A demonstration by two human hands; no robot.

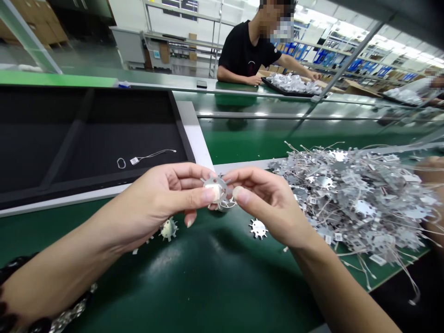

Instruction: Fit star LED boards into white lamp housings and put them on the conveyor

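Between my two hands is a toothed metal disc [219, 181] with a small white piece against it. My left hand [163, 192] is closed, pinching the disc and the white piece between thumb and fingers. From the other side, my right hand [270, 203] is closed, its thumb and fingertips at the disc's right edge. A thin loop, perhaps wire, shows just below the disc, partly hidden by my fingers. One loose toothed disc [258, 228] lies on the green tabletop beneath my right hand. Another toothed disc [169, 229] lies under my left hand, partly covered.
A large pile of toothed discs with wires [357, 199] covers the right side of the table. At left lies a black tray [132, 115], holding a tagged wire [152, 156] and a small ring [121, 163]. A co-worker [243, 51] sits across, beside another heaped tray [291, 83].
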